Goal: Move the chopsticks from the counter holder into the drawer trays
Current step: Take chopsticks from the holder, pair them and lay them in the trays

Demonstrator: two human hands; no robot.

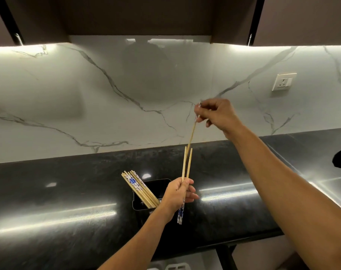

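**Three chopsticks out, the rest in the holder**

Watching the head cam from my desk, here's how it looks. The black holder (pixel 158 181) sits on the dark glossy counter (pixel 68 191), near the front edge. Inside it a bunch of chopsticks (pixel 138 189) leans toward the left rim, fanned out a bit, with the blue-and-white patterned ends sticking up. The right side of the holder looks dark, and I can't make out anything in there.

The left hand (pixel 177 192) is just right of the holder, above the counter, with its fingers curled round a pair of chopsticks (pixel 184 163). Their plain wooden tips point up and the blue patterned ends poke out below the fist.

The right hand (pixel 214 114) is higher up, in front of the marble backsplash (pixel 107 94). Its thumb and fingertips pinch the top end of a single chopstick (pixel 192 133). That one hangs down at a slant, and its lower tip falls right between the tips of the pair. I can't tell whether they actually touch.

There's a wall socket (pixel 283 82) off to the right and dark cabinets (pixel 136 14) overhead. A couple of pale shapes (pixel 165 266) peek in at the bottom edge, cut off too much to say what they are.
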